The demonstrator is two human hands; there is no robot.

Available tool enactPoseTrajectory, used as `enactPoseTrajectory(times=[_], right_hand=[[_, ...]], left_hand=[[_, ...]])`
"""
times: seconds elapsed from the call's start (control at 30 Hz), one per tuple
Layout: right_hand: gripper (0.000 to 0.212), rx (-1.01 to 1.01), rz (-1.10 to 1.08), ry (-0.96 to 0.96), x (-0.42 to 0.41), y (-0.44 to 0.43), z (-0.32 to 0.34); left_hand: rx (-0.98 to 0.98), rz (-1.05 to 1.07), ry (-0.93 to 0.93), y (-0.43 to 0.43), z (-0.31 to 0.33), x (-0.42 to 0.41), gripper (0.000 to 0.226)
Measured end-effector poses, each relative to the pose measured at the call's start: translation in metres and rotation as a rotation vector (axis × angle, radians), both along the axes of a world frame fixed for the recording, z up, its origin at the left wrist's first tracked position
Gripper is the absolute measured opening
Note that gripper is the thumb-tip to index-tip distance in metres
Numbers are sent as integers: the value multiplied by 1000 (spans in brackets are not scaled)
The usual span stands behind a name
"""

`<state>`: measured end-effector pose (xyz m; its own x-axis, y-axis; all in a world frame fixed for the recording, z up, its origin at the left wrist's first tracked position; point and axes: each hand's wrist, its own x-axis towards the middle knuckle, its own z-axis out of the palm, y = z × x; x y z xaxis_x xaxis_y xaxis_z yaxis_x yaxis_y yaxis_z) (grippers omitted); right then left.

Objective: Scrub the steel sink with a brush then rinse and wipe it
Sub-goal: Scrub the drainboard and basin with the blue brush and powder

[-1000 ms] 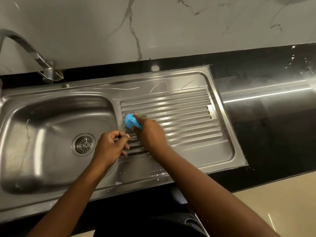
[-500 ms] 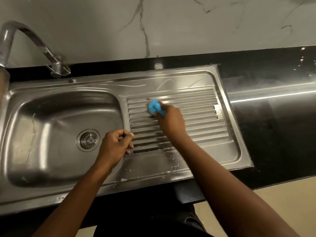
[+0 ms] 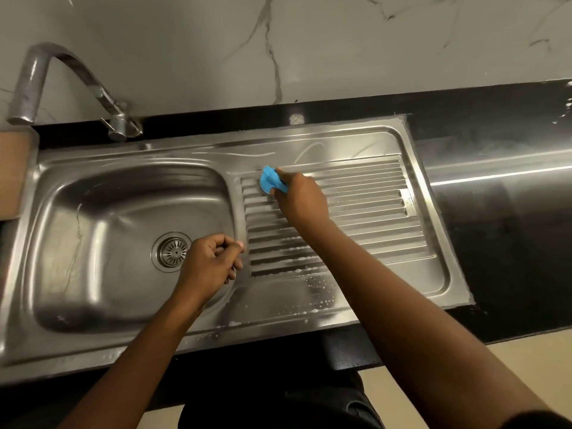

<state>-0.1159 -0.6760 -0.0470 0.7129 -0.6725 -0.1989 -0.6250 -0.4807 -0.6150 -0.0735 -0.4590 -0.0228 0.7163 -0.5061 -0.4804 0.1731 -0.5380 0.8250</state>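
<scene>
— Where's the right hand (image 3: 301, 196)?

— Far out over the ribbed drainboard (image 3: 365, 209), arm stretched forward across the sink's front edge. Its fingers are wrapped round a blue brush (image 3: 270, 180) and press it down at the top left corner of the ribs.

— And the left hand (image 3: 210, 264)?

— Nearer the body, at the ridge between basin and drainboard. Its fingers are curled into a fist, thumb against the forefinger; I see nothing in it. The forearm comes up from below at a slant.

— Around them?

— White suds (image 3: 318, 286) dot the flat strip below the ribs. The steel sink (image 3: 102, 193) has its round drain strainer (image 3: 171, 251) just left of the fist. A curved tap (image 3: 77, 72) stands at the back left, with black countertop (image 3: 510, 243) to the right.
</scene>
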Motion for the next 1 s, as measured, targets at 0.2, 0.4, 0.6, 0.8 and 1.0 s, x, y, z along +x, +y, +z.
enactPoseTrajectory(times=[0.2, 0.4, 0.6, 0.8, 1.0], right_hand=[[47, -41, -242, -15, -109, -52, -2], [44, -75, -416, 15, -145, -127, 4], [41, -79, -470, -1, -145, -172, 3], [45, -9, -481, -11, -159, -175, 2], [46, 15, -510, -23, -201, -150, -8]], left_hand=[[-17, -60, 13, -24, -4, -6, 20], [-30, -133, 21, -56, -5, -14, 20], [-37, -185, 4, -80, -3, -23, 21], [-28, -233, 5, -96, -7, -31, 20], [-31, -268, 11, -113, -8, -37, 20]])
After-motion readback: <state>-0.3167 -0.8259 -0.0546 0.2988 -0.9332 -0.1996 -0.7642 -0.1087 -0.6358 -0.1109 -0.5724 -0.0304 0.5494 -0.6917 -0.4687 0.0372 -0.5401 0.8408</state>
